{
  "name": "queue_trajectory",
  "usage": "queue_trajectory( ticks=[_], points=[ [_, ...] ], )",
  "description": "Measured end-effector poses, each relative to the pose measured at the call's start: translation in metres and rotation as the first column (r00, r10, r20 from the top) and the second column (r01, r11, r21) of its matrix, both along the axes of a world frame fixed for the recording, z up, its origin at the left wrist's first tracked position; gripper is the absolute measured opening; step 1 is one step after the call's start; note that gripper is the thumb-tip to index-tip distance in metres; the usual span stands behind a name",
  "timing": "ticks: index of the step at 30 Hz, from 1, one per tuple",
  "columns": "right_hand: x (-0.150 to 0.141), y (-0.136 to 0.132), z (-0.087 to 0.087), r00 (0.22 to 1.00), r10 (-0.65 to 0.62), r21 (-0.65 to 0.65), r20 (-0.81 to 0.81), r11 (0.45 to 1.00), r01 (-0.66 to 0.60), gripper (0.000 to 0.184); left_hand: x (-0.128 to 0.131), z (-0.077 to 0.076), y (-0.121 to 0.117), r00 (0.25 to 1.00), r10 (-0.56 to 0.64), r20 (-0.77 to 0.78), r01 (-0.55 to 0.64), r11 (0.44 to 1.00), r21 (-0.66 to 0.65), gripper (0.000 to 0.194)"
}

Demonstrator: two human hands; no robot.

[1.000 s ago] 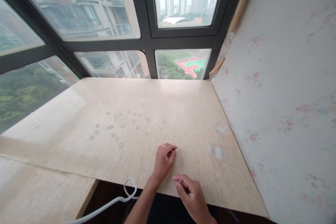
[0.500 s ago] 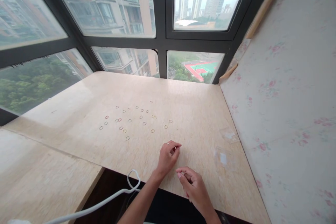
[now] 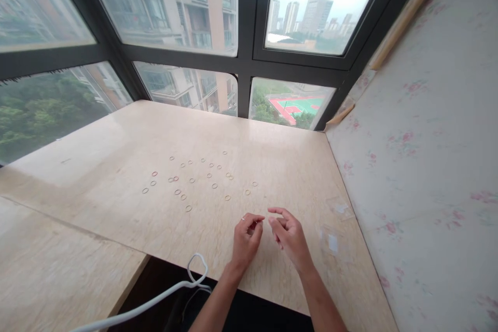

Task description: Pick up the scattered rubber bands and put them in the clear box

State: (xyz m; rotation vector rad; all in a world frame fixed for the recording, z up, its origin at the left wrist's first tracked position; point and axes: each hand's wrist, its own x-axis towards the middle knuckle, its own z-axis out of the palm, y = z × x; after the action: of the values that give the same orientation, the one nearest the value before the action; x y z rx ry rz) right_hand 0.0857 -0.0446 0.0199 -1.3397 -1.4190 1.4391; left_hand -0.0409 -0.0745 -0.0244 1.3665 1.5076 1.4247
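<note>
My left hand (image 3: 248, 236) is just above the pale marble-look surface (image 3: 218, 238), thumb and fingertips pinched together. Whatever the pinch holds, if anything, is too small to make out; a ring is worn on one finger. Close on its right, my right hand (image 3: 287, 231) has thumb and index finger apart, the other fingers curled, with nothing visible between them. The two hands' fingertips nearly meet but do not touch. Beyond them lie several thin rings, among them a yellowish ring (image 3: 227, 198), a red ring (image 3: 154, 174) and a greenish ring (image 3: 189, 208).
Two clear plastic packets, a nearer packet (image 3: 332, 244) and a farther packet (image 3: 341, 208), lie right of my hands near the flowered wall (image 3: 424, 166). A white cable (image 3: 155, 298) loops at the front edge. Dark-framed windows (image 3: 245, 67) border the back.
My right hand has moved up and forward to beside the left, and its thumb and index finger have parted. The left hand stays pinched in nearly the same place. The camera view has shifted.
</note>
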Motion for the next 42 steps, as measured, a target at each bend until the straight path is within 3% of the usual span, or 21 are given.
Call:
queue_trajectory(
  ticks=[3,6,14,19,23,28,33,38,40,42],
  points=[
    [-0.019,0.030,-0.001,0.988,0.030,0.172,0.151,0.983,-0.056,0.037,-0.001,0.001,0.000,1.000,0.006,0.023,-0.006,1.000,-0.002,0.017],
    [-0.032,0.054,-0.011,0.901,0.011,0.297,0.433,0.942,-0.154,0.037,-0.002,0.001,0.000,1.000,-0.012,0.028,0.012,1.000,-0.004,0.017],
    [-0.047,0.100,-0.024,0.684,0.005,0.262,0.730,0.922,-0.286,0.043,-0.003,-0.002,-0.001,0.999,-0.038,-0.004,0.038,0.999,-0.001,0.019],
    [-0.051,0.101,-0.024,0.539,0.014,0.212,0.842,0.911,-0.355,0.027,-0.002,-0.006,-0.001,0.991,-0.091,-0.096,0.093,0.995,0.018,0.021],
    [-0.053,0.089,-0.022,0.439,0.006,0.175,0.898,0.912,-0.371,0.026,-0.002,-0.009,-0.001,0.982,-0.122,-0.147,0.124,0.992,0.005,0.021],
    [-0.053,0.082,-0.014,0.357,0.043,0.112,0.933,0.908,-0.403,0.020,-0.002,-0.010,-0.001,0.976,-0.127,-0.178,0.129,0.992,0.004,0.021],
    [-0.043,0.080,-0.005,0.365,0.095,0.074,0.926,0.903,-0.423,0.015,-0.002,-0.007,-0.001,0.973,-0.127,-0.195,0.132,0.991,0.013,0.021],
    [-0.020,0.057,0.005,0.450,0.062,0.127,0.891,0.917,-0.377,0.012,-0.003,-0.006,0.000,0.966,-0.139,-0.218,0.140,0.990,-0.008,0.020],
    [-0.004,0.044,0.009,0.533,0.023,0.172,0.846,0.934,-0.313,0.009,-0.003,-0.006,0.001,0.963,-0.146,-0.227,0.147,0.989,-0.011,0.020],
    [0.017,0.031,0.010,0.708,-0.057,0.232,0.704,0.960,-0.153,0.005,-0.004,-0.007,0.001,0.959,-0.153,-0.240,0.155,0.988,-0.008,0.019]
  ],
)
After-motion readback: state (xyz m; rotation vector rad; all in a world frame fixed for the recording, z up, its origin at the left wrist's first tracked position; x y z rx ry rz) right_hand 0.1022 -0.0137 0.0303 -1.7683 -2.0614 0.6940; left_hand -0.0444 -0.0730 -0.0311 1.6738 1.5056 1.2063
